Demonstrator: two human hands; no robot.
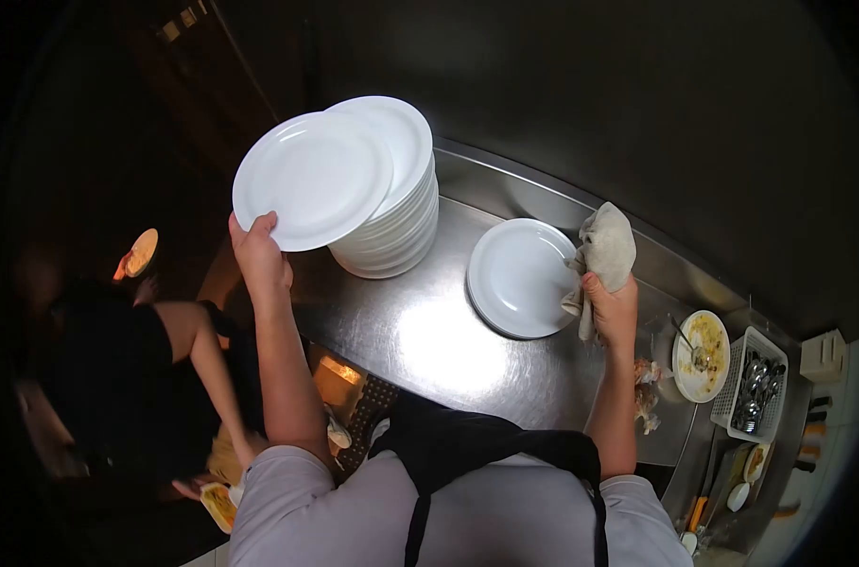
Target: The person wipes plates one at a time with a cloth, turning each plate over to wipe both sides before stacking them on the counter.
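I'm looking down past the black apron of the person wearing the camera, and the left hand is gripping the held plate by its near rim. The thumb is pressing on top; the other fingers are mostly hiding underneath, so I can't tell how they're spread. On the other side, the right hand is closing around a bunched, off-white cloth, fingers curling in and thumb lying against the fabric, with folds hanging by the right edge of the low plate stack. That stack is sitting flat on the shiny steel counter. The held plate is tilting a little and overlapping the top of the tall plate stack, though I can't tell whether they're touching. Over to the right, crumpled scraps are lying near a white dish smeared with yellow food, a utensil resting in it. Just beside that dish, a white basket is holding a jumble of metal cutlery. Off to the left, well apart from the plates, a co-worker in dark clothing is bending an arm down towards a small food container; that side is looking too dim for me to read the fingers.
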